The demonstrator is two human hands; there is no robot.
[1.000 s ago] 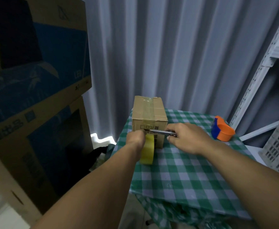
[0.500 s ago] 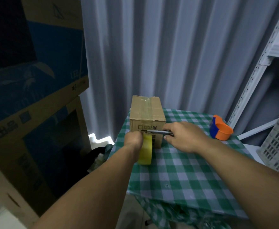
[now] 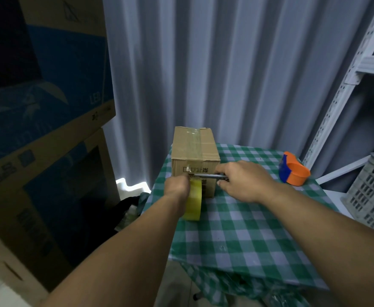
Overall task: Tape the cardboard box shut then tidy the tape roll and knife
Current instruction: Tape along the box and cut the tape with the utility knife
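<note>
From the head view, the left hand (image 3: 177, 185) grips the yellow tape roll (image 3: 193, 199) on edge against the cardboard box (image 3: 193, 151) front. Just right of it, the right hand (image 3: 245, 180) holds the knife (image 3: 208, 176), blade pointing toward the left hand, across the tape.

Taped cardboard box (image 3: 194, 149), yellow tape roll (image 3: 194, 199) upright — knife (image 3: 210, 176) level

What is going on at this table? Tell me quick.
A person is taping a cardboard box shut on a checked tablecloth. The left hand holds the yellow tape roll against the box's front, and the right hand holds a knife at the tape, about to cut it. An orange and blue tape dispenser sits unused nearby.
</note>
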